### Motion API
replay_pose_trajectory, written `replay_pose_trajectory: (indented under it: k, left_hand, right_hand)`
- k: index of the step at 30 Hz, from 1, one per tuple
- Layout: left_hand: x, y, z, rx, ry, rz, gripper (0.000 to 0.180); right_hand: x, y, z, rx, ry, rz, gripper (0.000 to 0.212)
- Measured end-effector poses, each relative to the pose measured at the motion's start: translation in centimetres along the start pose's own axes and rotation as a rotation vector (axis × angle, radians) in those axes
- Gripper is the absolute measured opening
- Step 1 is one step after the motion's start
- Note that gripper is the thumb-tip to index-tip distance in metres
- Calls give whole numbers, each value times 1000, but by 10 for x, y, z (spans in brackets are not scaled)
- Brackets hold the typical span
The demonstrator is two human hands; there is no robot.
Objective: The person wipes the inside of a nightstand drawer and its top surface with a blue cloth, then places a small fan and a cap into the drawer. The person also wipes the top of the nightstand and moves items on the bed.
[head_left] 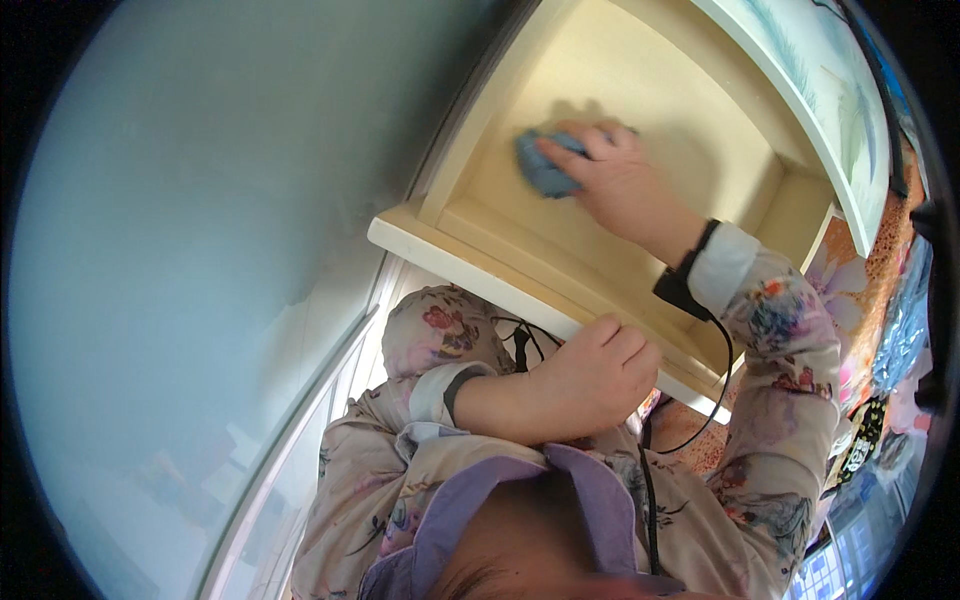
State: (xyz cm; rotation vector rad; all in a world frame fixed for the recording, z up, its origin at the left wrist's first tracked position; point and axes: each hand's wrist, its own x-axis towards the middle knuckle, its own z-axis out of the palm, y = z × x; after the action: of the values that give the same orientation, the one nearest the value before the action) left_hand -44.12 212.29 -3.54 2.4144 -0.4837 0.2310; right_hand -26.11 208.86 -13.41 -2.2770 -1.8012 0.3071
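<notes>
the step in hand looks like wiping out the cream-painted, open wooden drawer [650, 85]. the crumpled, soft blue cloth [549, 174] lies against the drawer's floor, nearer the left wall than the right, in from the near left corner. the right hand [618, 182] has its grip closed around the cloth, thumb on the near side, fingers over the top. the left hand [595, 378] is curled at the drawer's near edge, right of that edge's middle; its underside is hidden, so i cannot tell whether the grip is clenched on the edge or on nothing.

as i judge it, the next move calls for flat, even pressure, working the cloth into the corners and along the right wall.

counted: one cloth, one drawer, two hands, one black strap [688, 272] at the right wrist, one thin black cable [732, 362] running from it. the fingers blur, so the cloth's folds are hard to read.
</notes>
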Motion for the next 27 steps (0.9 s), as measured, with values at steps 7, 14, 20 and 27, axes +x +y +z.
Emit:
replay_pose_trajectory:
  k: [7,14,20,27]
  left_hand:
    - [-1,3,1,-27,-47,-34,20]
    - [3,6,-4,30,-116,-2,26]
    - [2,3,-6,-15,-128,-18,24]
    - [13,-1,-17,-63,-151,-6,21]
  right_hand:
    - [43,-38,17,48,-37,-275,29]
    - [46,-38,-3,-2,-243,-391,28]
    - [-15,-9,-13,-17,-344,-407,29]
    - [-134,16,-54,-50,-505,-223,26]
